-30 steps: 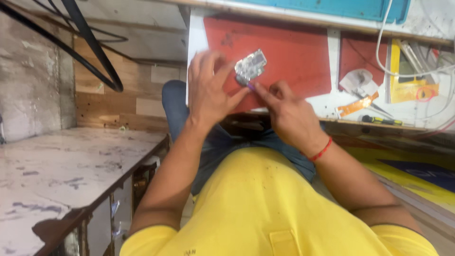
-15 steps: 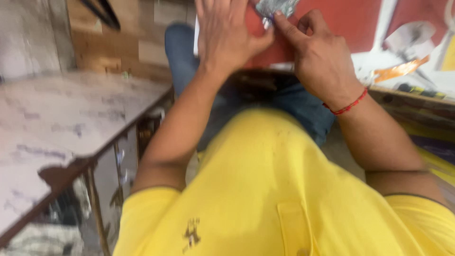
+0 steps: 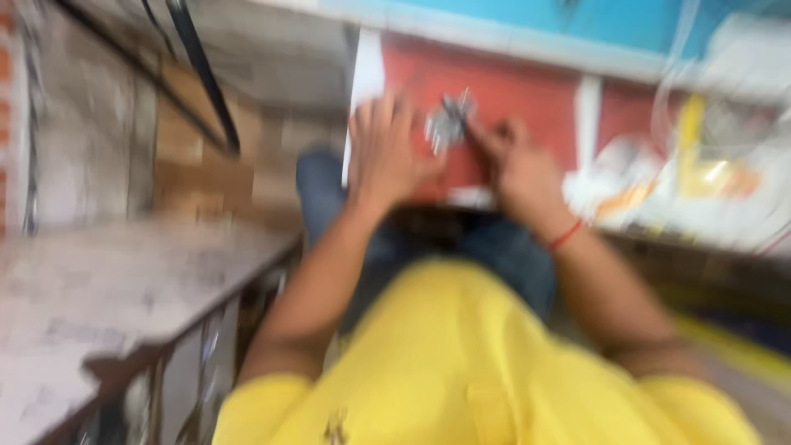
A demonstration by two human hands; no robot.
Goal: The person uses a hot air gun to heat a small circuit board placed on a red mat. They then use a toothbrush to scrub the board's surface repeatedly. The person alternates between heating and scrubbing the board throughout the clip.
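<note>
The view is heavily blurred. My left hand (image 3: 387,156) and my right hand (image 3: 519,169) meet over a red mat (image 3: 511,82) on the workbench. Between them sits a small silvery metal part (image 3: 447,122), gripped by my left fingers and thumb. The fingertips of my right hand touch its right side; whether they hold a tool is hidden by blur. A red thread band circles my right wrist. My yellow shirt fills the lower frame.
A pale marbled tabletop (image 3: 124,288) on a metal frame stands at the left. Blurred tools, an orange-handled item (image 3: 630,202) and white and yellow clutter lie on the bench at the right. A black cable (image 3: 202,74) hangs upper left.
The camera tilted down and then back up, so the hands and part sit lower in frame than half a second ago. Both hands stay on the metal part.
</note>
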